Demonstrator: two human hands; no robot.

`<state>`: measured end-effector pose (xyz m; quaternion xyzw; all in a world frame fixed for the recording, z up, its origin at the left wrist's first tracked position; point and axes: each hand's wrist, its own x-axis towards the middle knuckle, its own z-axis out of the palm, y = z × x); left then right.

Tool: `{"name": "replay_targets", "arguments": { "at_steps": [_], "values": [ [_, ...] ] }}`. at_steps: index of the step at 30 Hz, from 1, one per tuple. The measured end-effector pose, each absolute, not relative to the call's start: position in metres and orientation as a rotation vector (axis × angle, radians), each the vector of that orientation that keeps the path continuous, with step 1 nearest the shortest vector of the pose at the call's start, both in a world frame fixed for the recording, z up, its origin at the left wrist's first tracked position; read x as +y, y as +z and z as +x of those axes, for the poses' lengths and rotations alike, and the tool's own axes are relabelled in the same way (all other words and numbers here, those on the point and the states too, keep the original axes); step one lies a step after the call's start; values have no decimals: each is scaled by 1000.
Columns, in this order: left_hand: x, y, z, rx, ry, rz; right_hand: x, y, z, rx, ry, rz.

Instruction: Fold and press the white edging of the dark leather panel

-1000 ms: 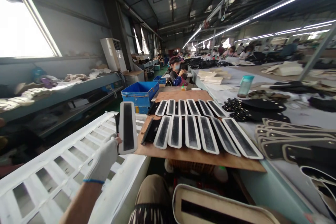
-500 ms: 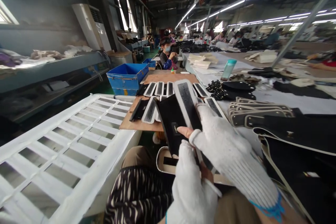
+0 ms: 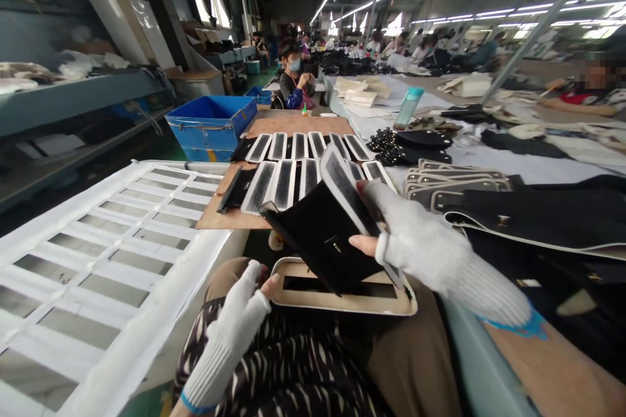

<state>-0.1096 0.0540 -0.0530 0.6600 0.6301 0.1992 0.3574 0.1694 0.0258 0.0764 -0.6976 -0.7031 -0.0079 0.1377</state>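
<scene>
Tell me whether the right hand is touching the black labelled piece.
Touching: the head view shows the right hand gripping the black piece, fingers against its face.

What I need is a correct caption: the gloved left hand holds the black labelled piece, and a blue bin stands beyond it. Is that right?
One slip: the head view shows that the gloved right hand holds the black labelled piece. The blue bin does stand beyond it.

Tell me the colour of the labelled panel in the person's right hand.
The panel is black; it shows best in the head view.
</scene>
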Motion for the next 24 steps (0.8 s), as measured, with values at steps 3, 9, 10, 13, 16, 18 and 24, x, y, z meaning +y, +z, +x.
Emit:
{"name": "replay_targets", "arguments": {
  "at_steps": [3,9,10,13,16,18,24],
  "values": [
    [61,-56,-103,1593,456,1628,29,67,161,-2041,-29,-2034],
    [61,-52,-96,1599,401,1550,28,46,152,-2206,-67,-1906],
    [61,-52,-96,1616,402,1557,25,42,152,-2242,-121,-1918],
    [59,-55,-97,1662,410,1564,18,34,150,-2347,-199,-1946],
    [57,-58,-96,1715,433,1573,15,31,144,-2421,-199,-1972],
    [56,-57,-95,1737,458,1582,17,28,137,-2460,-236,-1982],
    [53,-50,-95,1645,440,1608,31,4,115,-2612,-267,-1728]
  ]
}}
